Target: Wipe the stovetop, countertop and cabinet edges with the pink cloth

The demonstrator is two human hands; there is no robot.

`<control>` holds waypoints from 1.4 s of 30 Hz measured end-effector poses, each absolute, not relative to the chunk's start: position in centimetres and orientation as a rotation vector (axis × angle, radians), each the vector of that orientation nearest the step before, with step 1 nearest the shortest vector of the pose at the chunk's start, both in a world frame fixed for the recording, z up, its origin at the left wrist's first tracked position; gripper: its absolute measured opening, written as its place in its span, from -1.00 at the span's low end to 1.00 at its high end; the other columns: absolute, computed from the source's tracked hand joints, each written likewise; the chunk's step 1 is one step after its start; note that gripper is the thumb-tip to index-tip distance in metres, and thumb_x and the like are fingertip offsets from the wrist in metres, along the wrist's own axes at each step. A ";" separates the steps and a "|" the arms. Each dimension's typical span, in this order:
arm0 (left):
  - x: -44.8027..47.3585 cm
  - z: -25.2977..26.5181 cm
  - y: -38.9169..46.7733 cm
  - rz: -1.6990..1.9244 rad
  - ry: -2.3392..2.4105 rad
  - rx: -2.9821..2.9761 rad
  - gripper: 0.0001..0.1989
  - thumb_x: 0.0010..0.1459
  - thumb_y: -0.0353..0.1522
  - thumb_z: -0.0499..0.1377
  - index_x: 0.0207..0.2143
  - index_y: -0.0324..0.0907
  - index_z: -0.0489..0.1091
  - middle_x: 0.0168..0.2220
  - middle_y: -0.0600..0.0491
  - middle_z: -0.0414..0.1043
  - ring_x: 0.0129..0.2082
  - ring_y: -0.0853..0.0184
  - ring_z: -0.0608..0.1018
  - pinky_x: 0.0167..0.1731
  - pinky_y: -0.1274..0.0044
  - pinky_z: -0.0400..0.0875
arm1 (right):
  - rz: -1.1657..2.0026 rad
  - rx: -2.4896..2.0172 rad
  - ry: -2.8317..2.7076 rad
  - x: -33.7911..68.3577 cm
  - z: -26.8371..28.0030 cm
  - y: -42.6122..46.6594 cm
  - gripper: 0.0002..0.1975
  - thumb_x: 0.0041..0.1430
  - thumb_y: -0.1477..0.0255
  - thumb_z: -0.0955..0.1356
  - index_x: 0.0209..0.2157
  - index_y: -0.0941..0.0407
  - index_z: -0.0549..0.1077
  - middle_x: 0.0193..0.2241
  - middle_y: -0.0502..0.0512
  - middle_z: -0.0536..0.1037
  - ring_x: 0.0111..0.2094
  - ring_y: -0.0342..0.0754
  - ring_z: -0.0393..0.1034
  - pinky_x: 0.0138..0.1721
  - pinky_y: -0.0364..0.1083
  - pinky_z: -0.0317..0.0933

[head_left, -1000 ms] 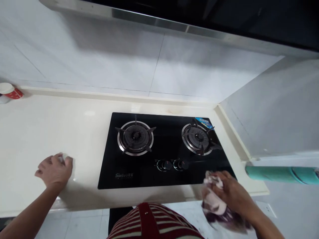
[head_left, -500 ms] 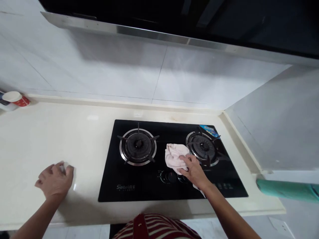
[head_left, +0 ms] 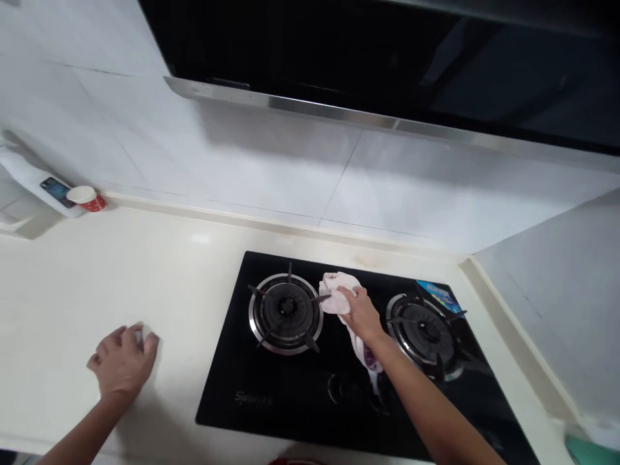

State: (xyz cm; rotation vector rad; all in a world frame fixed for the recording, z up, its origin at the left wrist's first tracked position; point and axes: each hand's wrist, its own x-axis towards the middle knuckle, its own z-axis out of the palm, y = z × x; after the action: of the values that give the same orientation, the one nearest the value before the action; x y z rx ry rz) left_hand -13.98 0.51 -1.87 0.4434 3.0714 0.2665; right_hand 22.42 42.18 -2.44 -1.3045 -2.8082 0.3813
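Observation:
My right hand (head_left: 361,313) grips a pale pink cloth (head_left: 336,290), its bunched front pressed on the black glass gas stove (head_left: 281,413) between the two burners. The cloth touches a prong of the left burner (head_left: 287,310), and its loose end with a purple patch trails under my wrist. The right burner (head_left: 426,332) lies to the right of my forearm. My left hand (head_left: 123,361) is over the pale countertop (head_left: 184,303), left of the stove, fingers curled. A small greyish-white patch shows between its thumb and fingers; I cannot make out what it is.
A dark range hood (head_left: 368,64) with a metal edge overhangs the stove. A red and white paper cup (head_left: 87,198) and a white bottle (head_left: 43,184) stand at the back left. A tiled wall (head_left: 271,161) runs behind; something green (head_left: 591,450) shows at lower right.
My right hand has moved the cloth from beside the right burner, back and left to the left burner's prong. The view has shifted left and up, bringing more of the bottle in.

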 end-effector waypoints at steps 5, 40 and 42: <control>-14.4 -2.8 -0.2 0.308 3.060 0.488 -0.47 0.26 -0.10 -0.08 0.09 -0.19 0.40 0.21 -0.29 0.23 0.26 -0.11 0.22 0.21 0.00 0.09 | 0.498 -0.951 -2.961 18.7 -2.6 47.4 -0.32 0.04 0.57 0.43 0.21 -0.10 0.37 0.11 0.17 0.16 0.02 0.06 0.29 0.04 0.00 0.27; -13.2 -4.6 -1.1 0.234 3.202 0.634 -0.58 0.27 -0.22 0.00 0.07 -0.21 0.41 0.14 -0.26 0.33 0.21 -0.03 0.28 0.13 0.10 0.18 | 0.505 -0.361 -3.331 -14.1 -2.9 43.3 -0.17 0.01 0.08 0.52 0.27 -0.03 0.25 0.16 0.26 0.15 0.09 0.18 0.26 0.10 0.07 0.16; -13.1 -4.4 -1.1 0.246 3.204 0.633 -0.59 0.27 -0.23 0.02 0.06 -0.20 0.42 0.14 -0.26 0.34 0.20 -0.03 0.29 0.12 0.10 0.19 | 0.460 -0.429 -3.301 -16.3 -3.2 41.2 -0.17 0.07 0.07 0.47 0.31 -0.03 0.18 0.24 0.32 0.08 0.16 0.27 0.18 0.12 0.12 0.13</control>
State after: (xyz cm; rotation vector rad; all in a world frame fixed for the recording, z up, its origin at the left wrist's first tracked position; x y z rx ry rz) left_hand -13.11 -1.09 -4.44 0.6332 3.2041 0.2464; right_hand -16.33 41.15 -3.21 -0.4290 -3.3014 0.4598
